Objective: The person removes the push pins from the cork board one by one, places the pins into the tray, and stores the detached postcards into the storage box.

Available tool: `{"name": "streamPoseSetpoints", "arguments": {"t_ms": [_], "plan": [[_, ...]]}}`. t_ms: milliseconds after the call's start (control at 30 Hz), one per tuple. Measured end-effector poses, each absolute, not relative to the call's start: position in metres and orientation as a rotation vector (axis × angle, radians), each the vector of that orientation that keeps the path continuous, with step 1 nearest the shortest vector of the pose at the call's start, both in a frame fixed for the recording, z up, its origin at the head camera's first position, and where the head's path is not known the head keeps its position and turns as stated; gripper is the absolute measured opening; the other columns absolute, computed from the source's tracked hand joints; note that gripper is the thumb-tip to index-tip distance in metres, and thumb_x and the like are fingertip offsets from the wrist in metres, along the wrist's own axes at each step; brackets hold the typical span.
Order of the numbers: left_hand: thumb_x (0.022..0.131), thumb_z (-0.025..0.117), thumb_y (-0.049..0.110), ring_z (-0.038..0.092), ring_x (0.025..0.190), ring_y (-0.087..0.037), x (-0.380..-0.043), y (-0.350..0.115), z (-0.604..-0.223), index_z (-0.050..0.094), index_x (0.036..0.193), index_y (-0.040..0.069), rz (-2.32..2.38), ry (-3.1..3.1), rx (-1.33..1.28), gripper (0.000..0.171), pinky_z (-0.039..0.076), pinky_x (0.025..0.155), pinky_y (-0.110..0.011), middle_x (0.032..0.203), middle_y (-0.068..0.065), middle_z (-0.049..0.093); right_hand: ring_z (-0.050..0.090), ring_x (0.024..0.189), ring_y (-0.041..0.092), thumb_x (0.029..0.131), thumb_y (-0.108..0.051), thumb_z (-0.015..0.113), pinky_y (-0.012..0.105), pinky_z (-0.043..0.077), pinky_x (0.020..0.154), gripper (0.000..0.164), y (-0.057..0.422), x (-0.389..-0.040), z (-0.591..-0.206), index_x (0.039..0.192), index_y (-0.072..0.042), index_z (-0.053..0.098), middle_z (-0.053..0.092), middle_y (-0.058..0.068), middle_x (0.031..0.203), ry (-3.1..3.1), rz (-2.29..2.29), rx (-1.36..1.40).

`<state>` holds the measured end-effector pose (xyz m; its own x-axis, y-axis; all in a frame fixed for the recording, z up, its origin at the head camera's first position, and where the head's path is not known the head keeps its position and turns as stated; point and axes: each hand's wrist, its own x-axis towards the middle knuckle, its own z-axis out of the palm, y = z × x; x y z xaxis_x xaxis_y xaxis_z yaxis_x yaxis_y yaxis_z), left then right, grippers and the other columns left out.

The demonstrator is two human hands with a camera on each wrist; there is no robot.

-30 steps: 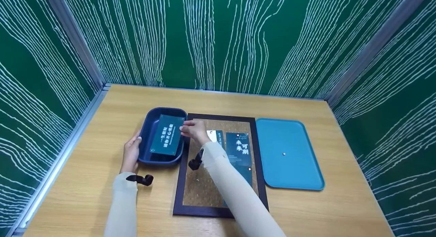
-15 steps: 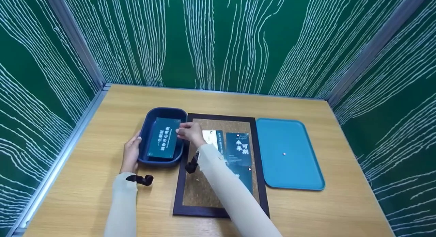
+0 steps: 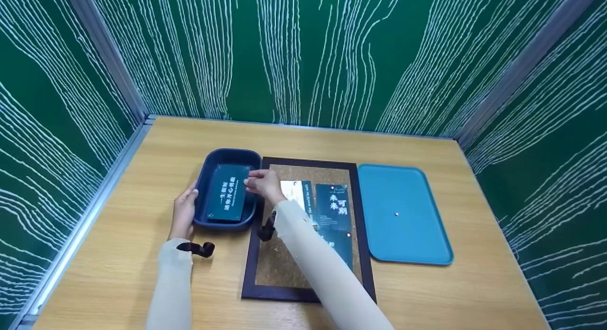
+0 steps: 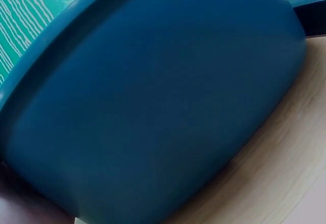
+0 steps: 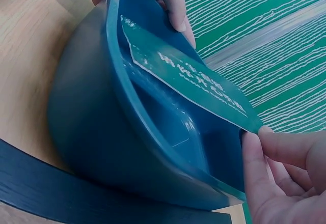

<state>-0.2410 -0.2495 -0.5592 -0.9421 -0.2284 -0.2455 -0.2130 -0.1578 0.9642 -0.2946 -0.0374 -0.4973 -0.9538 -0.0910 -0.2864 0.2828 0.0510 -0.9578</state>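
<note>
Green, white-lettered card (image 3: 229, 192), pinched by right hand (image 3: 266, 184); left hand (image 3: 184, 209) grips blue basin (image 3: 233, 156).

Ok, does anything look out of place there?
Perhaps the small pale dot, maybe a pin, alone on the blue tray; similar ones sit on cards on the corkboard. Nothing looks spilled or damaged.

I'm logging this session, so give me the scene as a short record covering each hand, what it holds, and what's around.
Left hand: grips the left rim of the blue basin
Right hand: pinches one edge of a green card
Card position: at the basin's opening, white lettering up
Corkboard: dark-framed, right of the basin, with several cards on it
Tray: teal, right of the corkboard
On tray: one small pin-like object
Surface: wooden table
</note>
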Motion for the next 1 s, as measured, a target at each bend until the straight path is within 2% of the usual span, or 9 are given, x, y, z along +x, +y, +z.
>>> {"name": "streamPoseSetpoints", "arguments": {"t_ms": [133,267,400,567,700,933,1000], "plan": [[0.105,0.035,0.021,0.014,0.149,-0.016,-0.2409,-0.2505,-0.5598,0.035,0.149,0.015,-2.28,-2.069,0.521,0.045,0.018,0.122,-0.034,0.159,0.0,0.023,0.072,0.08,0.022,0.084,0.007,0.067,0.025,0.06,0.071,0.03,-0.0389,-0.2941,-0.4964,0.114,0.01,0.065,0.069,0.025,0.107,2.048,-2.008,0.18],[0.105,0.034,0.022,0.015,0.149,-0.017,-0.2415,-0.2508,-0.56,0.035,0.149,0.015,-2.274,-2.076,0.516,0.045,0.019,0.121,-0.035,0.16,-0.001,0.023,0.072,0.079,0.021,0.084,0.008,0.067,0.025,0.06,0.071,0.03,-0.0405,-0.2932,-0.4954,0.114,0.01,0.065,0.069,0.025,0.107,2.047,-2.015,0.176],[0.105,0.035,0.022,0.02,0.148,-0.019,-0.2416,-0.2509,-0.56,0.034,0.15,0.016,-2.294,-2.062,0.518,0.045,0.024,0.12,-0.037,0.16,-0.001,0.023,0.072,0.091,0.027,0.084,0.008,0.066,0.025,0.059,0.075,0.035,-0.0407,-0.2926,-0.4945,0.118,0.009,0.063,0.069,0.024,0.11,2.1,-1.966,0.127],[0.105,0.036,0.02,0.016,0.149,-0.017,-0.2417,-0.2517,-0.5611,0.033,0.15,0.013,-2.286,-2.057,0.511,0.045,0.018,0.121,-0.033,0.159,-0.002,0.023,0.068,0.104,0.027,0.084,0.003,0.068,0.023,0.057,0.081,0.039,-0.0383,-0.293,-0.4957,0.123,0.007,0.062,0.069,0.02,0.112,2.274,-1.802,0.027],[0.105,0.035,0.02,0.013,0.149,-0.015,-0.2418,-0.2515,-0.5612,0.032,0.15,0.014,-2.291,-2.063,0.518,0.045,0.017,0.122,-0.032,0.16,0.0,0.022,0.07,0.1,0.026,0.084,0.001,0.068,0.024,0.058,0.079,0.037,-0.036,-0.2935,-0.498,0.12,0.007,0.064,0.07,0.02,0.11,2.294,-1.773,0.021],[0.105,0.035,0.021,0.013,0.149,-0.015,-0.2424,-0.2516,-0.5615,0.032,0.15,0.015,-2.293,-2.057,0.534,0.045,0.016,0.122,-0.031,0.16,0.001,0.022,0.071,0.079,0.019,0.084,0.003,0.068,0.028,0.06,0.074,0.029,-0.0358,-0.294,-0.5014,0.112,0.006,0.067,0.072,0.02,0.102,2.162,-1.883,0.116],[0.105,0.036,0.02,0.014,0.149,-0.015,-0.2407,-0.2506,-0.558,0.032,0.15,0.014,-2.305,-2.048,0.529,0.045,0.017,0.122,-0.031,0.16,0.0,0.022,0.071,0.079,0.021,0.084,0.004,0.067,0.029,0.06,0.074,0.028,-0.0351,-0.2936,-0.5011,0.112,0.006,0.067,0.071,0.021,0.101,2.121,-1.912,0.127]]}}
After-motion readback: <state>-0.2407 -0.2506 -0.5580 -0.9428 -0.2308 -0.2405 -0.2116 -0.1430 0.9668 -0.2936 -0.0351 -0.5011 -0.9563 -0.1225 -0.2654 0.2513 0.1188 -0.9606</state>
